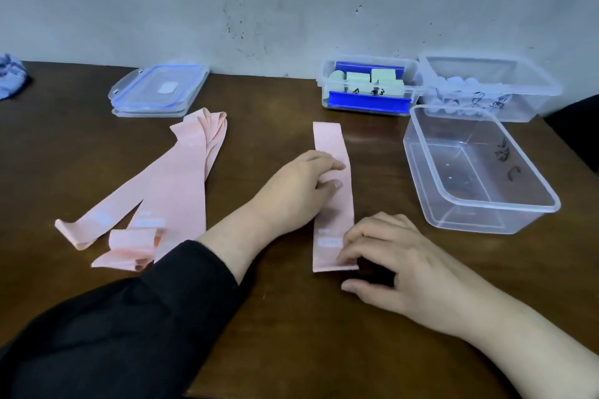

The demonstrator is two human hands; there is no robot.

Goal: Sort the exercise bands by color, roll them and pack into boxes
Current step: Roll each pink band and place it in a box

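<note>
Both hands on flat pink band (334, 191): left hand (298, 191) presses flat-fingered, right hand (385, 256) pinches end.

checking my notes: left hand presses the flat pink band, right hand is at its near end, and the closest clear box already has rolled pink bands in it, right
Not quite. The head view shows the closest clear box holds no bands. The rest stands: the left hand presses the flat pink band, and the right hand is at its near end.

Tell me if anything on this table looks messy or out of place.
Only the loose pink bands at left: they lie in a crossed heap, near ends curled over. The single pink band under both hands lies flat and straight. The clear empty box stands upright.
</note>
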